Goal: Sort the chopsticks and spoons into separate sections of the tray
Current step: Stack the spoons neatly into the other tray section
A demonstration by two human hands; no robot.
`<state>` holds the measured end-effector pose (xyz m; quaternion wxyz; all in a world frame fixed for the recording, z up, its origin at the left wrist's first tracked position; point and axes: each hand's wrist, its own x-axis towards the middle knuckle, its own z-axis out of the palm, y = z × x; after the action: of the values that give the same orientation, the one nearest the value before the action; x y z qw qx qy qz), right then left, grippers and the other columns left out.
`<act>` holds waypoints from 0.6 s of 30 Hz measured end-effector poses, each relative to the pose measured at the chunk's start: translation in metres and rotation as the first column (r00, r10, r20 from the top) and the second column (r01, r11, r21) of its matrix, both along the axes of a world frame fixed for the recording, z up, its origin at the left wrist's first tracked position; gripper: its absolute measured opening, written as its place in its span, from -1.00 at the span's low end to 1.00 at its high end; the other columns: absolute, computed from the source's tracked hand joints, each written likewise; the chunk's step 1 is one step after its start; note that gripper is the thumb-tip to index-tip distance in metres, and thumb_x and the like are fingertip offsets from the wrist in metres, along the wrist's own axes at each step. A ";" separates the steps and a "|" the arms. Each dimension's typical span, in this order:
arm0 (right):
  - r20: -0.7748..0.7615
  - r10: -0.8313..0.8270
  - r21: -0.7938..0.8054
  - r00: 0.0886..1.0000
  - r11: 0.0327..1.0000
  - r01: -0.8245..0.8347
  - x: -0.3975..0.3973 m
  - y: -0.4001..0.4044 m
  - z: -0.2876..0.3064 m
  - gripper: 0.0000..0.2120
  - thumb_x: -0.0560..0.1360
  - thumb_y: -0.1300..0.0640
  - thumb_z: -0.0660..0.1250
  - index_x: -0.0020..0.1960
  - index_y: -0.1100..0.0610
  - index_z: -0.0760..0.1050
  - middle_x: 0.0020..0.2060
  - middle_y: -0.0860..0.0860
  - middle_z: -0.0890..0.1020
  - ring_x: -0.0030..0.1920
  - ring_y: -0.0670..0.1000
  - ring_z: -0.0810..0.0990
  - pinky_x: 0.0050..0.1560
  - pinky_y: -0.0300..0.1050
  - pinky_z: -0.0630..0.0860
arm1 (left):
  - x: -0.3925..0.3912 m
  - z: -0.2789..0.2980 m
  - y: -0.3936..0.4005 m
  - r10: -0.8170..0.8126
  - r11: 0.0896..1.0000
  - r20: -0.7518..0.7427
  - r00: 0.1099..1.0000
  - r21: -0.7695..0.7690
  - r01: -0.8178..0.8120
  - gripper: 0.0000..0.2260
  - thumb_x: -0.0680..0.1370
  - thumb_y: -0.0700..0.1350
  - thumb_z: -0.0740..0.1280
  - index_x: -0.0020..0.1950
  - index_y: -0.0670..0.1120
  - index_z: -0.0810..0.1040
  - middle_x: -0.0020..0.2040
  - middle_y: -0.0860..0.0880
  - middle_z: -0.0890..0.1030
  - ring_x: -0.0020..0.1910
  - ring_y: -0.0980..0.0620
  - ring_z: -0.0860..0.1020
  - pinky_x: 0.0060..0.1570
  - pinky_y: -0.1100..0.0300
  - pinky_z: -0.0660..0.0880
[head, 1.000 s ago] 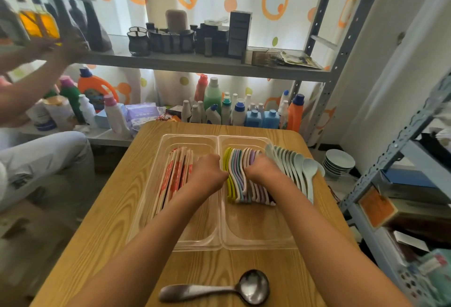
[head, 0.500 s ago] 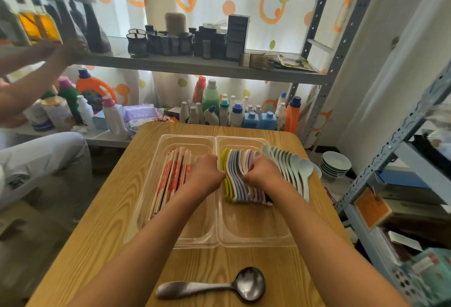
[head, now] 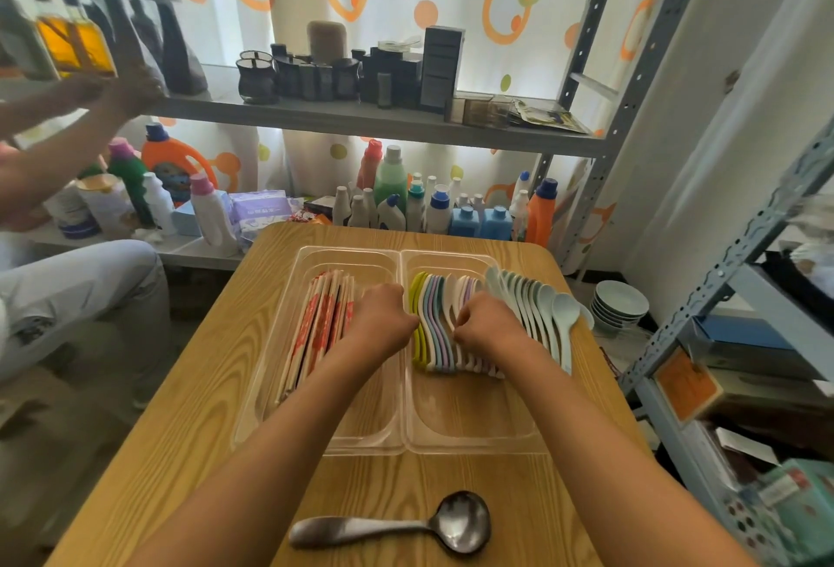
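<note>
From my head camera, looking down: a clear two-section tray (head: 361,442) sits on the wooden table (head: 189,408). The left section holds the wrapped chopsticks (head: 316,327), lying lengthwise in a neat bundle. The right section holds a row of coloured plastic spoons (head: 435,327) — yellow-green, blue, lilac, white — standing on edge, packed side by side. A second row of pale blue-green spoons (head: 541,318) fans out over the tray's right rim, toward the table edge.

My left hand (head: 383,323) is curled into a loose fist at the divider, its knuckles against the yellow-green end of the spoon row. My right hand (head: 485,325) is curled too, fingers pressed in among the white and lilac spoons — whether it actually grips one, I cannot tell.

Near me, outside the tray, a metal ladle-like spoon (head: 406,526) lies flat on the table, bowl to the right.
</note>
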<state>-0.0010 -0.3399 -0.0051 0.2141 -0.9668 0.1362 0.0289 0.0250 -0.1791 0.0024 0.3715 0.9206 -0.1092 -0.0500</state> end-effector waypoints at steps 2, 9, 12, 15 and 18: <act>-0.003 0.002 0.008 1.000 1.000 -0.002 -0.003 -0.003 0.005 -0.94 0.48 0.20 0.40 -0.04 0.12 0.59 -0.18 0.04 0.61 -0.11 0.02 0.63 -0.06 -0.08 0.62 | 0.000 0.000 0.000 -0.003 1.000 0.006 1.000 -0.006 0.003 -0.69 0.52 -0.13 0.39 0.24 -0.15 0.51 0.12 -0.10 0.59 -0.11 0.10 0.47 -0.32 0.34 0.33; -0.224 0.103 -0.016 0.969 0.994 -0.109 -0.017 -0.002 0.010 -0.71 0.42 0.24 0.45 0.07 0.05 0.46 -0.06 0.03 0.55 -0.08 -0.01 0.55 -0.07 -0.12 0.53 | 0.000 0.000 0.000 0.004 1.000 -0.013 1.000 -0.026 -0.005 -0.71 0.52 -0.13 0.39 0.23 -0.14 0.52 0.03 -0.06 0.58 -0.14 0.11 0.49 -0.33 0.34 0.35; -0.190 0.107 -0.007 0.976 0.994 -0.110 -0.018 -0.003 0.010 -0.74 0.44 0.24 0.44 0.05 0.04 0.46 -0.06 0.02 0.55 -0.08 -0.02 0.54 -0.12 -0.15 0.49 | -0.001 0.000 0.000 0.010 1.000 -0.015 1.000 -0.028 -0.011 -0.71 0.52 -0.13 0.39 0.23 -0.14 0.52 0.06 -0.08 0.59 -0.14 0.11 0.47 -0.34 0.34 0.33; -0.223 0.113 0.029 0.968 0.994 -0.110 -0.016 -0.001 0.015 -0.80 0.46 0.23 0.42 0.04 0.08 0.47 -0.07 0.05 0.56 -0.09 0.00 0.56 -0.14 -0.15 0.53 | -0.002 0.000 0.000 0.020 0.999 -0.012 1.000 -0.031 -0.021 -0.71 0.52 -0.13 0.39 0.22 -0.13 0.52 0.04 -0.08 0.59 -0.14 0.11 0.48 -0.34 0.34 0.34; -0.117 0.028 0.034 0.993 0.999 -0.024 -0.005 0.002 0.020 -0.85 0.51 0.21 0.35 0.08 0.15 0.50 -0.11 0.07 0.56 -0.11 0.00 0.57 -0.14 -0.16 0.53 | -0.002 0.001 0.000 0.014 1.000 -0.010 1.000 -0.026 -0.015 -0.71 0.53 -0.13 0.39 0.23 -0.13 0.51 0.11 -0.09 0.59 -0.14 0.12 0.46 -0.36 0.34 0.31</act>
<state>-0.0061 -0.3379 0.0150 0.2213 -0.9615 0.1355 0.0907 0.0227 -0.1794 0.0033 0.3844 0.9162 -0.1014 -0.0502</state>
